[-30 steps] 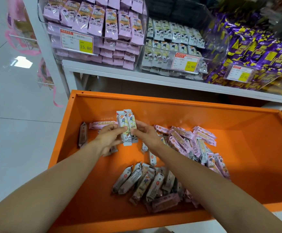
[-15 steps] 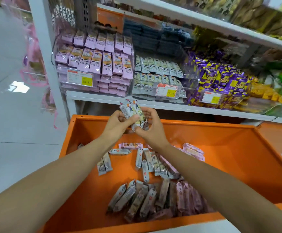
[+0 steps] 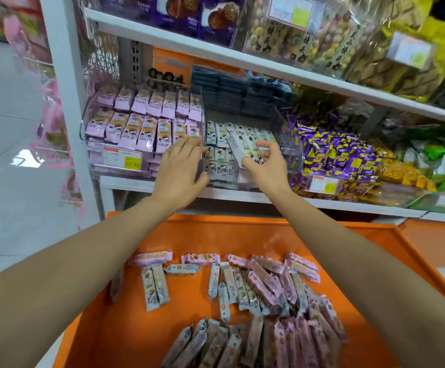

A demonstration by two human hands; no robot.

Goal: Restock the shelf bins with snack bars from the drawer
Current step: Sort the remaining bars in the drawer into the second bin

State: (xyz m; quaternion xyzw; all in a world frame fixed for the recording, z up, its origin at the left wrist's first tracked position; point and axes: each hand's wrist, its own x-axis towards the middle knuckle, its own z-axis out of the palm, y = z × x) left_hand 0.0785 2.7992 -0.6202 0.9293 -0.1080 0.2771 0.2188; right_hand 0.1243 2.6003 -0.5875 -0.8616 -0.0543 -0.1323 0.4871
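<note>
- The right hand [image 3: 265,166], at centre frame, pinched a small bunch of grey-white wrapped snack bars [image 3: 242,146] between thumb and curled fingers. The bunch was tilted, just above the front of the clear plastic shelf bin [image 3: 291,155].
- That bin held rows of matching grey-white bars, standing upright.
- The left hand [image 3: 181,166] was just left of it, fingers straight and spread, tips at the bin's left front corner. This area was blurred, so contact could not be told.
- The hands were near each other but not touching.
- A clear bin of pink wrapped bars [image 3: 85,127] sat left of centre, with a white-and-yellow price label [image 3: 121,161] on its front.
- An orange drawer [image 3: 136,328] filled the lower frame below the shelf. Loose pink and grey bars [image 3: 266,285] lay scattered on its floor, mostly to the right.
- Purple-and-yellow wrapped sweets [image 3: 343,155] were heaped right of centre.
</note>
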